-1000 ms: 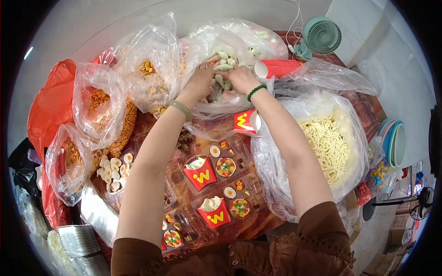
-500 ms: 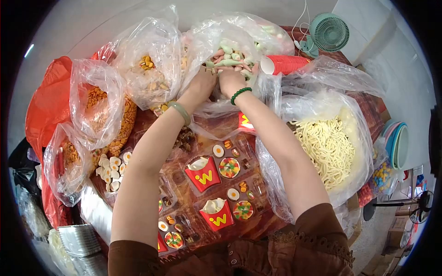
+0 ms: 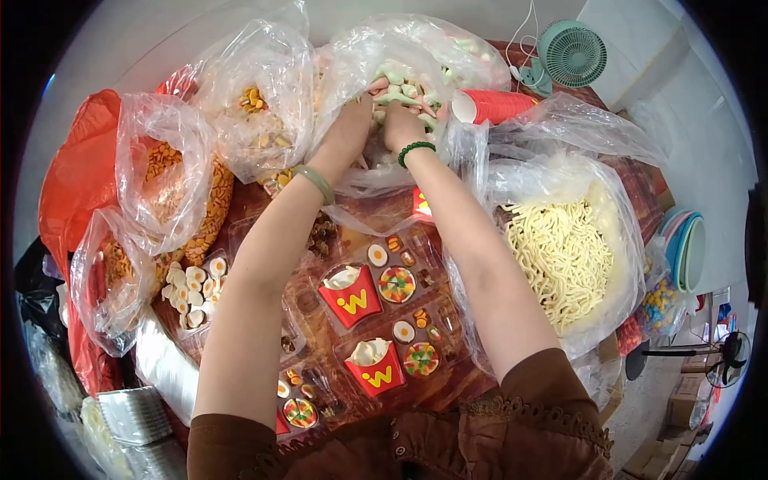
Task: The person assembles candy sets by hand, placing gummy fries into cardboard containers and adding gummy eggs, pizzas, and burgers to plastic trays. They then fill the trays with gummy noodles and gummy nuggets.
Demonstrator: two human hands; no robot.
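Observation:
Both my hands reach into a large clear plastic bag point(image 3: 376, 42) at the far middle of the table. Inside it are pale green and pink candy-like pieces point(image 3: 410, 90). My left hand point(image 3: 350, 130), below a jade bangle, is down at the left of the pieces, its fingers hidden. Close beside it, my right hand point(image 3: 402, 128), with a green bead bracelet, has its fingertips down among the pieces. What either hand holds does not show. Nearer me lie clear trays with red fries boxes point(image 3: 351, 298), egg pieces point(image 3: 378, 255) and round pizza-like pieces point(image 3: 397, 284).
On the right sits an open bag of pale yellow strips point(image 3: 560, 260). Red cups point(image 3: 496, 107) and a green fan point(image 3: 573, 54) stand at the back right. Bags of orange pieces point(image 3: 214, 212) and several egg pieces point(image 3: 188, 292) are on the left. Stacked trays point(image 3: 134, 416) lie lower left.
My hands have moved slightly apart inside the bag, the left one going deeper. The view has shifted a little, and the candy-like pieces show more between my hands.

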